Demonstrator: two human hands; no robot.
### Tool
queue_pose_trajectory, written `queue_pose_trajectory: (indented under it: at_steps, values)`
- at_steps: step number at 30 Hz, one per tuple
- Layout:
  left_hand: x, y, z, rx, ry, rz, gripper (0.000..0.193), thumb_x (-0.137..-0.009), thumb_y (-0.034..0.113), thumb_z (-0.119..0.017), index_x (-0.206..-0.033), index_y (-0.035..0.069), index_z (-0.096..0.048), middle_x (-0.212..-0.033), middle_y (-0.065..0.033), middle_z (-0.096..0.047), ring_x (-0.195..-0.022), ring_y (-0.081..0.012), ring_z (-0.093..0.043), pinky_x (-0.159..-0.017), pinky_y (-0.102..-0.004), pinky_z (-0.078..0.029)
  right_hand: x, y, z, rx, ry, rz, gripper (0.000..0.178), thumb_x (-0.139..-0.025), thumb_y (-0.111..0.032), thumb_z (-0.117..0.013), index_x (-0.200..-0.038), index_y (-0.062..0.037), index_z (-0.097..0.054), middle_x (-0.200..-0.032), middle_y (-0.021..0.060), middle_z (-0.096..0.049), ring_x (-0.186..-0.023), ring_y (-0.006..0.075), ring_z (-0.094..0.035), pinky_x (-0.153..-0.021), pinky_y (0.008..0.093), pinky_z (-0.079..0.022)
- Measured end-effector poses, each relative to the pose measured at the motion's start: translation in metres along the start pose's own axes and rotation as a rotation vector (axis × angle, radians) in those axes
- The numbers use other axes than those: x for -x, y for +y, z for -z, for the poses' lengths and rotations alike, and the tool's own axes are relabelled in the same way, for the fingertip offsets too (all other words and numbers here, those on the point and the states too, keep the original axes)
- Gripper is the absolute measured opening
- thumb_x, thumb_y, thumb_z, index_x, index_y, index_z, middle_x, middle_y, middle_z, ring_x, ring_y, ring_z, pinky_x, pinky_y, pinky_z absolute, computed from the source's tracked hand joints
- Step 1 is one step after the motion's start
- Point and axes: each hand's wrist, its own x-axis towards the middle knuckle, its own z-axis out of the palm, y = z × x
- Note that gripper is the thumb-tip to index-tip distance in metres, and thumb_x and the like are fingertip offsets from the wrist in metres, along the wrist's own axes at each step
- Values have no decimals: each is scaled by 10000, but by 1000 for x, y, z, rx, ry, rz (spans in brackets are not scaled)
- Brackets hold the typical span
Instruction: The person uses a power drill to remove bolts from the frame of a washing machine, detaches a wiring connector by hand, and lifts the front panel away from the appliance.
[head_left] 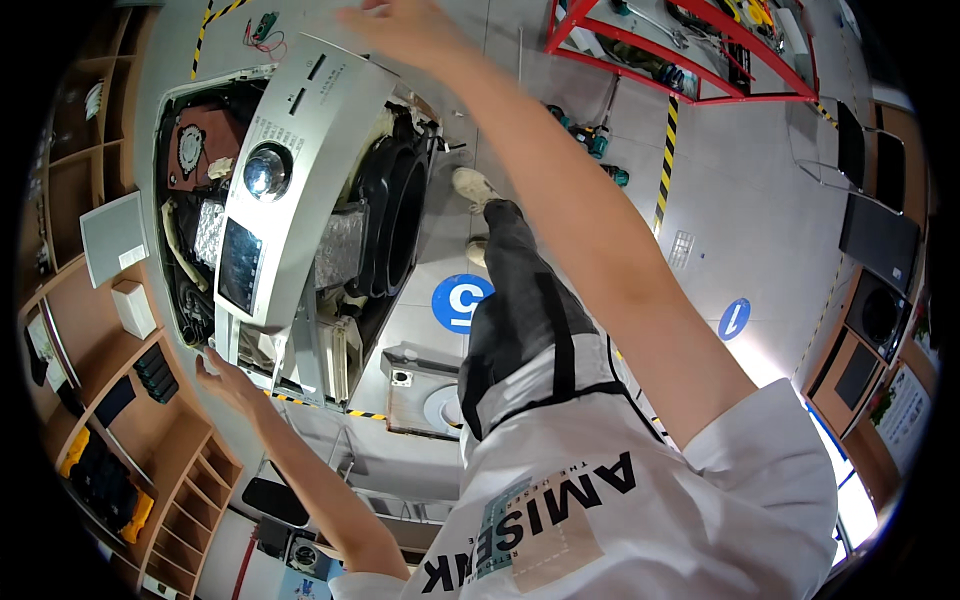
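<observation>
An opened washing machine [400, 200] stands before me, with its drum opening and inner parts exposed. Its silver control panel [300, 140], with a round knob [267, 172] and a dark display [240, 265], lies tilted across the machine. My left hand [232, 383] is beside the panel's lower end, fingers apart, with nothing visible in it. Past the panel's upper end, my right hand [405, 32] reaches out with its fingers extended and slightly blurred. Whether it touches the panel's edge I cannot tell.
Wooden shelves [190, 470] run along the left. A red-framed rack [690, 70] with tools stands at the upper right. Green-and-black power drills [590, 138] lie on the floor near my feet. A multimeter [262, 28] with red leads is beyond the machine.
</observation>
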Motion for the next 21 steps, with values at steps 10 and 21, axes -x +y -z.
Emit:
queue_pose_trajectory:
  at_steps: [10,21]
  values:
    - [256,89,-104,396,-799,-463,195,-861,69,-555,-1032,-19,-520,-1074,-172,-518,-1010,-291,-499,-860,-353,-398,264,210,114,115,-315,-739,358,-840,-325,-577,-1026,-20,-604,-951,156,-640,-901,288,-611,-787,344,-468]
    - [284,77,-517,240,-725,-206,669,-854,292,-614,-1345,-22,-285,-1320,-229,-401,-1204,-333,-424,-991,-388,-364,361,362,89,106,-573,-889,233,-817,-255,-610,-938,-55,-613,-791,124,-620,-783,297,-615,-696,372,-471]
